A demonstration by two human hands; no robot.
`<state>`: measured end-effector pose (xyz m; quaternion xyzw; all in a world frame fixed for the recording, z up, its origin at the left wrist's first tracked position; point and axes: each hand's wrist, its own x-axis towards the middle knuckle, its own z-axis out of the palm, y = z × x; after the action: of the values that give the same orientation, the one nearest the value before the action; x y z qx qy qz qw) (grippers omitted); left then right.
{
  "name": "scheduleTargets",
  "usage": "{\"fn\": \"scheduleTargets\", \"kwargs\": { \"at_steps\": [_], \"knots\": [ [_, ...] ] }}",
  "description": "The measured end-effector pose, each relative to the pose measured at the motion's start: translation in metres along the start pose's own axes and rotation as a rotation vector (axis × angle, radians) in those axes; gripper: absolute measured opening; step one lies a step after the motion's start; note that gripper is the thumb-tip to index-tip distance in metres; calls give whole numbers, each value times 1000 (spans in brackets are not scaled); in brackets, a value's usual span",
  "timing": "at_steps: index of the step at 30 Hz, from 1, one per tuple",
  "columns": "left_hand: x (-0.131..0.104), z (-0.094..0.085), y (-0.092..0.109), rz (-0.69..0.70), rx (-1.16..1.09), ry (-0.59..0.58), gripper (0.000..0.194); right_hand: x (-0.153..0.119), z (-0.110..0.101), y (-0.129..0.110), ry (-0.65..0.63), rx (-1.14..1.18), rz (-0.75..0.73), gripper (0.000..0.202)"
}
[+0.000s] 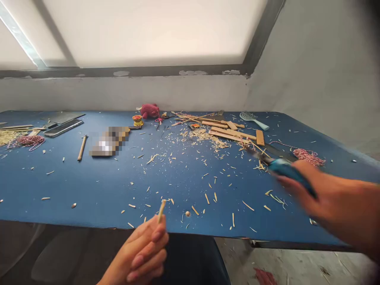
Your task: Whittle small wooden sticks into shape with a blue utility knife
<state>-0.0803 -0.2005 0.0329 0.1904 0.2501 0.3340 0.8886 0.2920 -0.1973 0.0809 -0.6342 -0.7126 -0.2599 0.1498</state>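
Near the table's front edge, my left hand pinches a short pale wooden stick, which points upward from the fingertips. On the right, my right hand is wrapped round the blue handles of a pair of pliers. The pliers' jaws are blurred and point up and left toward a pile of wood strips and shavings. The two hands are far apart. Scattered wood chips lie on the blue table between and beyond them.
A green hairbrush and pink cord lie at the right. Further back are a red plush toy and a small gold pot. A wooden stick and a dark flat case lie left.
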Motion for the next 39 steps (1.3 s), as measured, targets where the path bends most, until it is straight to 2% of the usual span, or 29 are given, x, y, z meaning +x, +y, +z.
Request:
{"fn": "scheduleTargets", "kwargs": {
  "at_steps": [3,6,9,14,18,22,27,31,32,34,36,37,39],
  "knots": [
    [24,15,-10,33,205,-113,29,-6,3,-49,-49,111,-197,37],
    [38,24,-12,137,427,-93,30,-5,7,-82,-78,330,-276,30],
    [45,28,-10,191,590,-49,27,-4,10,-97,-120,444,-321,27],
    [50,32,-6,178,698,-34,28,-5,12,-104,-174,505,-343,25],
    [52,34,-6,142,650,-89,29,-2,11,-102,-171,500,-362,24],
    [51,34,-9,90,472,-163,29,5,17,-95,-121,459,-401,27],
    [50,31,-13,88,247,-169,28,11,19,-96,-71,378,-403,33],
    [45,27,-15,69,97,-180,23,22,23,-100,-121,351,-432,38],
    [41,26,-17,61,63,-188,21,28,26,-94,-144,322,-408,40],
    [31,21,-20,34,14,-220,17,42,35,-71,-189,187,-242,47],
    [21,15,-24,14,-17,-251,19,55,43,-40,-180,-41,121,54],
    [17,13,-26,17,-31,-251,19,58,44,-25,-182,-103,240,55],
    [16,10,-29,28,-81,-227,17,57,40,-11,-107,-113,299,54]
  ]
}}
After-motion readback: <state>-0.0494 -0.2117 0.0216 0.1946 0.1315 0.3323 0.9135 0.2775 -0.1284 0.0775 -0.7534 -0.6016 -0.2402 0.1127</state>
